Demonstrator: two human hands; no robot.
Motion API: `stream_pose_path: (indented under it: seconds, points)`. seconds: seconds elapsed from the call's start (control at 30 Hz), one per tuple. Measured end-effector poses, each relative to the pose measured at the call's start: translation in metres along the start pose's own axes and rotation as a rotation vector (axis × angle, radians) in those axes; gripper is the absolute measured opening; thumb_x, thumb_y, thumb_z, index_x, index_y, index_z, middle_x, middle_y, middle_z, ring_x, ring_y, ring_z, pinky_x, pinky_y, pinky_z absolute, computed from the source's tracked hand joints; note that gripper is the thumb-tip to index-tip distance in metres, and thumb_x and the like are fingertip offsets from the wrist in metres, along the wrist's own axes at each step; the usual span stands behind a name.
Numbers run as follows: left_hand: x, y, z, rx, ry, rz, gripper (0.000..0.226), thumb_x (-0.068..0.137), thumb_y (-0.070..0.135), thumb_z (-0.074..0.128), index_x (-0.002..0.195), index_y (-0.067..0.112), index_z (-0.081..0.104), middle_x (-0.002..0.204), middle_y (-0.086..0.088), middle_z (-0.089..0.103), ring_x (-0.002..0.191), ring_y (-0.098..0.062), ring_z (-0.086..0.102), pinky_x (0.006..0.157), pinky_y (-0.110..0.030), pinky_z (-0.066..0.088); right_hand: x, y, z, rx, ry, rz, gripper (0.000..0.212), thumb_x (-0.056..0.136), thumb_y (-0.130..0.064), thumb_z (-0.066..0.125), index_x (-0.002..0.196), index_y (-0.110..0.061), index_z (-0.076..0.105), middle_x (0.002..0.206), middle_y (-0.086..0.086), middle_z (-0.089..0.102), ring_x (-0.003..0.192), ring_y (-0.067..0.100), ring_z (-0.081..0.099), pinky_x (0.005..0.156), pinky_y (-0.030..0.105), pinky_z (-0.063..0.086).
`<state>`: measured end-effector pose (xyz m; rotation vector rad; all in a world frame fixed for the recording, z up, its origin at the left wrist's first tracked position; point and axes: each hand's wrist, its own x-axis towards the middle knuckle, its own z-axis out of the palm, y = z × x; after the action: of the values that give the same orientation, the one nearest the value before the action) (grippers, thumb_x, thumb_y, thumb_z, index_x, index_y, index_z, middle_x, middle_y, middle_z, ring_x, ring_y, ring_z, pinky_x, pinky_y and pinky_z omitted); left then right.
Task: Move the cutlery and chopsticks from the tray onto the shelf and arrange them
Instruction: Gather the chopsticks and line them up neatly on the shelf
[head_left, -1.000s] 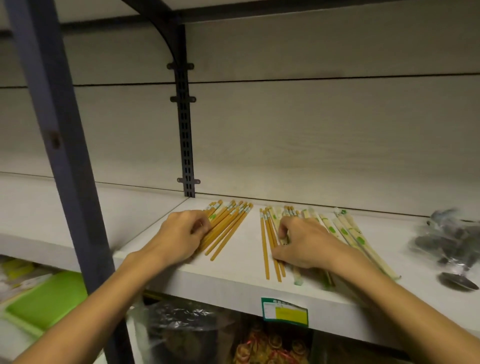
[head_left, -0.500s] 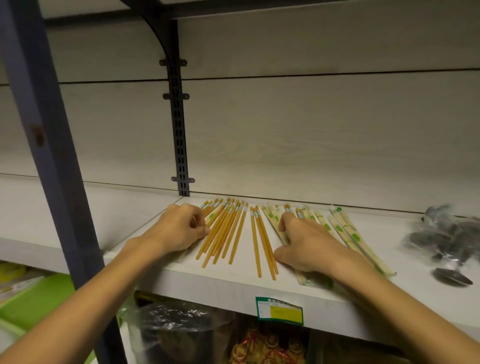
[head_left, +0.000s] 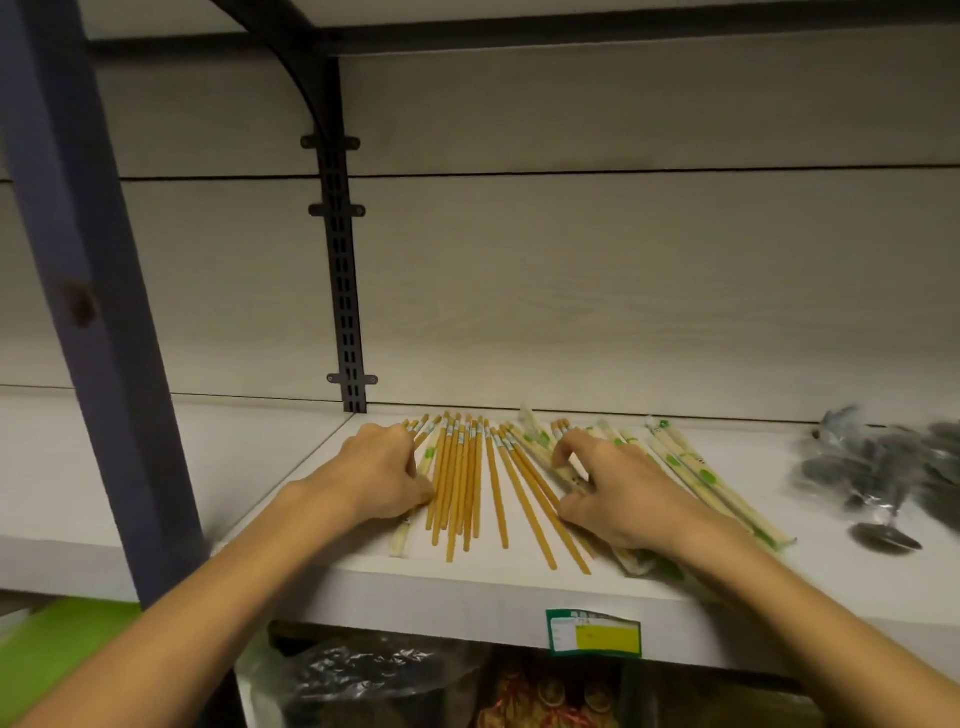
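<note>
A row of orange chopsticks (head_left: 462, 483) lies fanned on the white shelf (head_left: 291, 467), tips toward the back wall. My left hand (head_left: 382, 475) rests at the row's left side, its curled fingers pressing the outermost sticks; a paper-wrapped chopstick (head_left: 401, 540) pokes out beneath it. To the right lie several paper-wrapped chopsticks with green marks (head_left: 696, 470). My right hand (head_left: 618, 496) arches over them, index finger and thumb pinching one wrapped pair. Its palm hides the wrapped pairs under it.
Plastic-wrapped dark spoons (head_left: 883, 478) lie at the shelf's far right. A blue post (head_left: 78, 260) stands at the left, a black slotted bracket (head_left: 343, 270) at the back. A green tray (head_left: 57, 654) sits low left. Bagged goods fill the lower shelf under a price label (head_left: 595, 631).
The orange chopsticks have gone from a slanted pile to a straighter fanned row. My left hand slid off the pile to its left side. My right hand lifted into an arch.
</note>
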<state>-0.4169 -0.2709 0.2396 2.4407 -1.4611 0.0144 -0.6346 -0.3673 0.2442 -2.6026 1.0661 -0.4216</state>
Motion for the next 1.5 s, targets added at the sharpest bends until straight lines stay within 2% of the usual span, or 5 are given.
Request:
stream_pose_path:
  seconds: [0.37,0.57,0.93,1.23,1.5]
  points:
    - [0.004,0.001,-0.003,-0.075,-0.06,0.11,0.02,0.078,0.036,0.068,0.089,0.022,0.059,0.091,0.004,0.054,0.074,-0.009,0.052,0.054,-0.023,0.036,-0.003,-0.009,0.002,-0.142,-0.064,0.033,0.038,0.09,-0.028,0.057,0.126,-0.026,0.043,0.096,-0.002,0.053,0.09,0.02,0.052,0.073,0.03,0.038]
    - [0.005,-0.001,-0.006,-0.061,-0.088,0.183,0.018,0.082,0.035,0.063,0.088,0.019,0.061,0.09,0.003,0.056,0.074,-0.01,0.05,0.055,-0.022,0.035,-0.012,-0.005,0.006,0.071,0.112,0.011,0.022,0.095,-0.022,0.049,0.115,-0.029,0.049,0.075,-0.005,0.061,0.052,0.009,0.056,0.045,0.017,0.037]
    - [0.011,-0.009,-0.009,-0.095,-0.13,0.227,0.012,0.082,0.027,0.065,0.087,0.019,0.057,0.09,0.003,0.057,0.084,-0.013,0.053,0.066,-0.025,0.041,-0.029,0.04,-0.033,0.133,0.44,0.113,0.037,0.098,-0.014,0.046,0.134,-0.018,0.056,0.113,-0.001,0.066,0.09,0.014,0.061,0.08,0.028,0.045]
    - [0.006,0.008,-0.013,-0.387,0.119,0.271,0.007,0.086,0.024,0.061,0.085,0.02,0.056,0.078,0.002,0.062,0.067,-0.013,0.056,0.053,-0.025,0.04,-0.043,0.066,-0.037,-0.136,0.111,0.137,0.037,0.096,-0.039,0.051,0.132,-0.028,0.053,0.093,-0.009,0.072,0.067,0.001,0.059,0.078,0.03,0.053]
    - [0.008,0.091,0.014,-0.602,0.076,0.381,0.005,0.086,0.021,0.057,0.085,0.021,0.062,0.064,0.006,0.064,0.061,-0.009,0.058,0.058,-0.022,0.044,-0.06,0.076,-0.046,-0.142,0.201,0.03,0.036,0.092,-0.046,0.054,0.124,-0.031,0.059,0.113,-0.004,0.06,0.103,0.011,0.053,0.09,0.033,0.045]
